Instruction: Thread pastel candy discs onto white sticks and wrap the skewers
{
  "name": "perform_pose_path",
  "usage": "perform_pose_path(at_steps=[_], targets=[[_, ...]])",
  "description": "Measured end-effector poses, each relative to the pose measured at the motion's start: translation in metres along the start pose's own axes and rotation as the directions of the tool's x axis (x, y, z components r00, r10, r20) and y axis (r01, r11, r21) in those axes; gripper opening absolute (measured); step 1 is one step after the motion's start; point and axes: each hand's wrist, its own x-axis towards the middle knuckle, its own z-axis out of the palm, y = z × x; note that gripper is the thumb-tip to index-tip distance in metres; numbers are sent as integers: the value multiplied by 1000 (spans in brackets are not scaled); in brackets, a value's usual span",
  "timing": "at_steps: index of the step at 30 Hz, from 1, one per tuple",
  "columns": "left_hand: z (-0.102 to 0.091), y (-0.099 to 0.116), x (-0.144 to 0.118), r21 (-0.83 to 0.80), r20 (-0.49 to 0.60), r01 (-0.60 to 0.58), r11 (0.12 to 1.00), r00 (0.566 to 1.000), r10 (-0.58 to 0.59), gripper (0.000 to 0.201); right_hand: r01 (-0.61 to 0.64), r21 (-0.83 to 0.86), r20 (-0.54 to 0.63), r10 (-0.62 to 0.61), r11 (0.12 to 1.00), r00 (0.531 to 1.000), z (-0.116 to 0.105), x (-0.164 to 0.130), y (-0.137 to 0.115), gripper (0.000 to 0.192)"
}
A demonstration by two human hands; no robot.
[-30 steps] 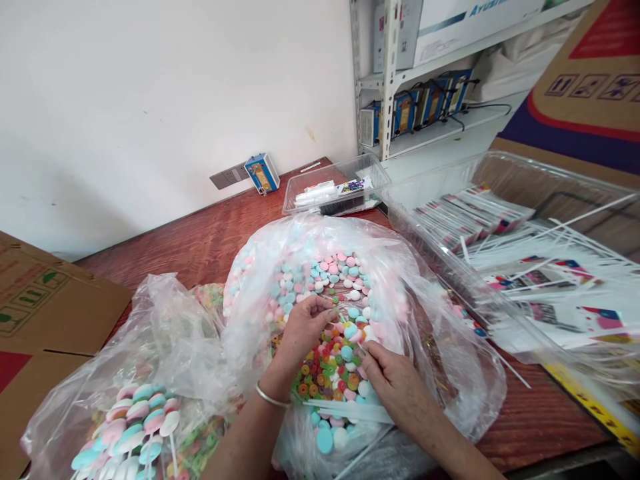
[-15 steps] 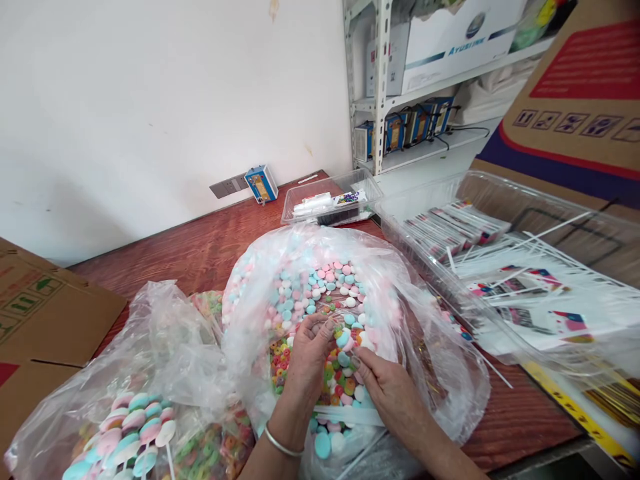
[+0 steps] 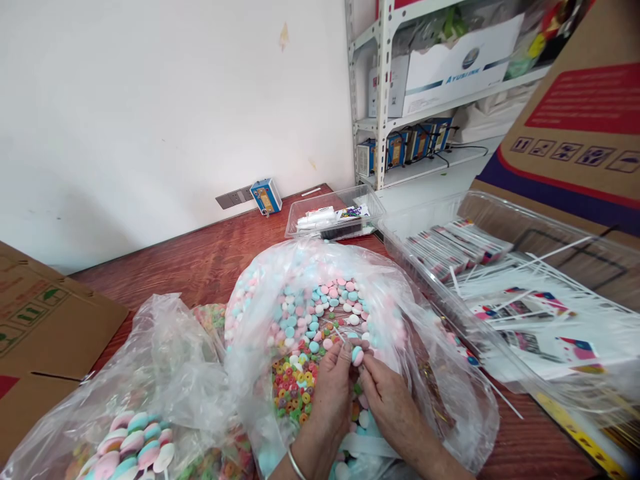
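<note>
Both hands have drawn together — left hand [image 3: 334, 387] and right hand [image 3: 390, 400] pinching one candy [image 3: 357, 355] mid-bag [image 3: 440, 373].

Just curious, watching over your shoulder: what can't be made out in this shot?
- Head view: what the left hand and right hand pinch beyond a sweet; fingers cover it.
- Left bag: bottom edge cuts it off.
- Tray labels: too small, blurred by plastic.
</note>
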Motion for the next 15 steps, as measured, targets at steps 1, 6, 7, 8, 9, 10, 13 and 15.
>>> perform_pose_path(at_steps=[1, 6, 7, 8, 9, 10, 13, 15], targets=[[-1, -2, 0, 47, 1, 5, 999, 1000, -5, 40, -11, 40, -2, 11, 999, 1000, 0, 3, 1, 27], [-15, 22, 24, 520, -14, -135, 843, 986, 167, 41, -166, 363, 67, 152, 917, 986, -2, 17, 12, 29], [-20, 31, 34, 663, 0, -190, 724, 967, 253, 37, -205, 412, 83, 187, 888, 979, -3, 19, 15, 29], [-25, 40, 45, 799, 43, -234, 553, 941, 336, 31, -232, 446, 92, 214, 865, 973, -3, 20, 18, 29], [-30, 47, 57, 901, 120, -267, 342, 910, 396, 26, -244, 466, 95, 226, 850, 970, -3, 20, 20, 28], [-34, 53, 69, 955, 190, -266, 133, 890, 415, 24, -247, 477, 96, 229, 844, 969, -3, 20, 22, 28], [-44, 61, 96, 950, 268, -188, -249, 900, 345, 25, -244, 482, 103, 223, 842, 969, -2, 19, 26, 27], [-47, 59, 103, 939, 256, -158, -305, 913, 316, 25, -239, 486, 113, 211, 841, 971, -1, 19, 28, 28]])
